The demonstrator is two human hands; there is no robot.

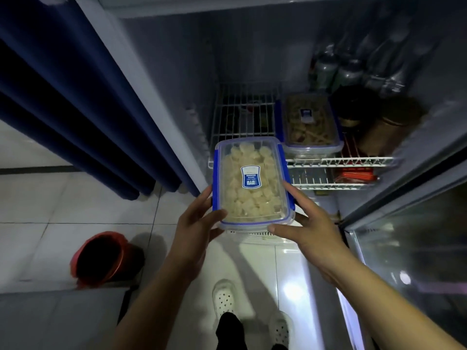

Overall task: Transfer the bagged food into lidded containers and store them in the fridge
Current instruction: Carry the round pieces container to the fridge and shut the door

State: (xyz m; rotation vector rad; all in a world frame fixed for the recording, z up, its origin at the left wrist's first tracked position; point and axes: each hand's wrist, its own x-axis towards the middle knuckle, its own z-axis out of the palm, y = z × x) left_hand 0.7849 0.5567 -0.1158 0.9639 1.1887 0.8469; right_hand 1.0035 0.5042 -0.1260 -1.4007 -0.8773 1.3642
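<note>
Head view is all I have, looking down past both forearms into the open fridge [177, 72], and I can see the lidded container [252, 183] held up between the two hands in front of the wire shelf [242, 117]. It is a clear rectangular box with blue clips along its long sides, a blue and white label on the lid, and pale chunks of food filling it; its far end reaches over the shelf's front edge, though I cannot tell whether it touches the wire. My left hand [194, 223] grips the near left corner, thumb curled onto the lid's edge and fingers wrapped along the left side and underneath. My right hand [310, 223] holds the near right corner, thumb lying along the front rim of the box, fingers spread up the right side against the blue clip. On the same shelf, just to the right and further in, sits a second container [309, 122] of the same kind, lid on, with darker brownish food inside. Behind and right of it stand dim bottles [336, 69] and two brown jars [379, 122], too dark for me to read. A red package [353, 174] lies on the rack below. The glass fridge door [417, 248] stands open at right. A blue curtain [63, 97] hangs at left, a red bucket [101, 258] sits on the tiled floor [75, 198], and white perforated shoes [225, 296] show at the bottom.
</note>
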